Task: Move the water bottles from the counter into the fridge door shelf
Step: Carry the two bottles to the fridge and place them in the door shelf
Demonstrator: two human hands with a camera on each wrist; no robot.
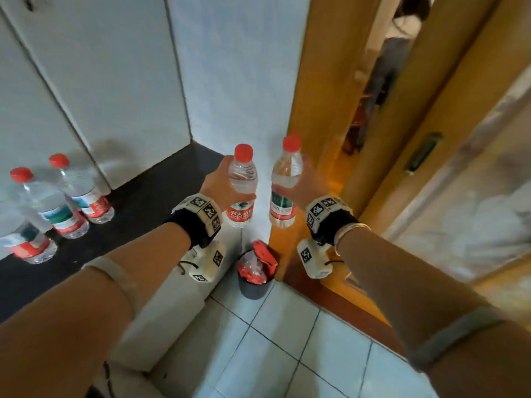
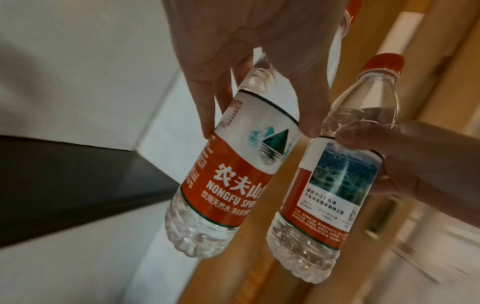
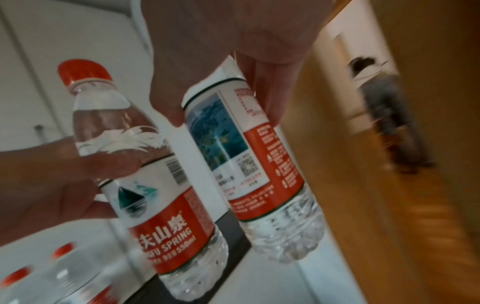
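Observation:
My left hand (image 1: 221, 188) grips a clear water bottle (image 1: 242, 185) with a red cap and red label, held upright in the air past the right end of the dark counter (image 1: 138, 196). My right hand (image 1: 304, 188) grips a second such bottle (image 1: 285, 182) right beside it. In the left wrist view, the left bottle (image 2: 228, 168) hangs under my fingers (image 2: 205, 102), with the right bottle (image 2: 337, 174) next to it. In the right wrist view, the right bottle (image 3: 262, 164) and the left bottle (image 3: 155, 185) are side by side. Three more bottles (image 1: 48, 205) stand on the counter at left. No fridge is in view.
White tiled walls (image 1: 235, 67) meet in a corner behind the counter. A wooden door frame (image 1: 319, 81) and sliding door (image 1: 459, 182) are at right, with a person (image 1: 393, 53) beyond. A small bin (image 1: 255, 271) with red rubbish stands on the tiled floor (image 1: 287, 354) below my hands.

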